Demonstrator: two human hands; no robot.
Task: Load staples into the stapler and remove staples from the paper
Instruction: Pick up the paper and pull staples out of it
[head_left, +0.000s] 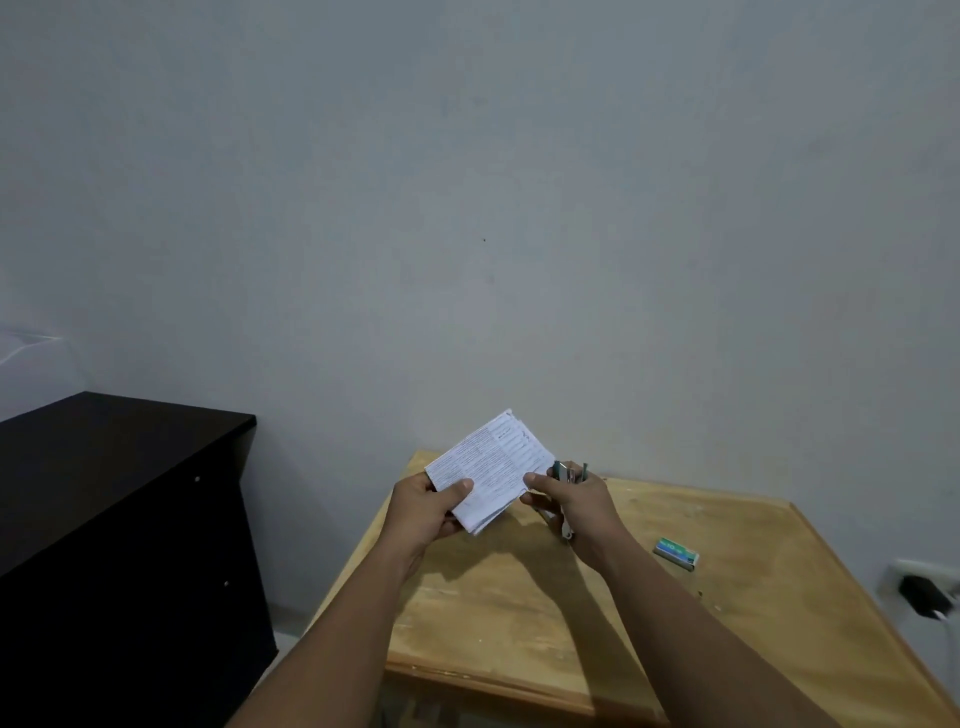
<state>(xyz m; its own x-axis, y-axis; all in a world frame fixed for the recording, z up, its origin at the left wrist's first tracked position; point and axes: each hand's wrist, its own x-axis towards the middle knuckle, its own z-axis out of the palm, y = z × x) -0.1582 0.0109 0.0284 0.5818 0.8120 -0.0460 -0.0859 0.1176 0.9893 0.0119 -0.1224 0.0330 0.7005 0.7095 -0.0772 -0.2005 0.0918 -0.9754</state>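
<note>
A folded stack of printed white paper (493, 462) is held up above the far left corner of the wooden table (597, 649). My left hand (426, 506) grips its lower left corner, thumb on top. My right hand (569, 506) holds a small grey-green stapler (569, 474), whose metal parts stick out above and below the fist. The thumb of that hand touches the paper's right edge. A small green and white staple box (675, 552) lies on the table to the right of my right hand.
A dark cabinet (119, 519) stands to the left of the table. A wall socket with a black plug (924, 592) is at the right edge. A bare grey wall rises behind the table.
</note>
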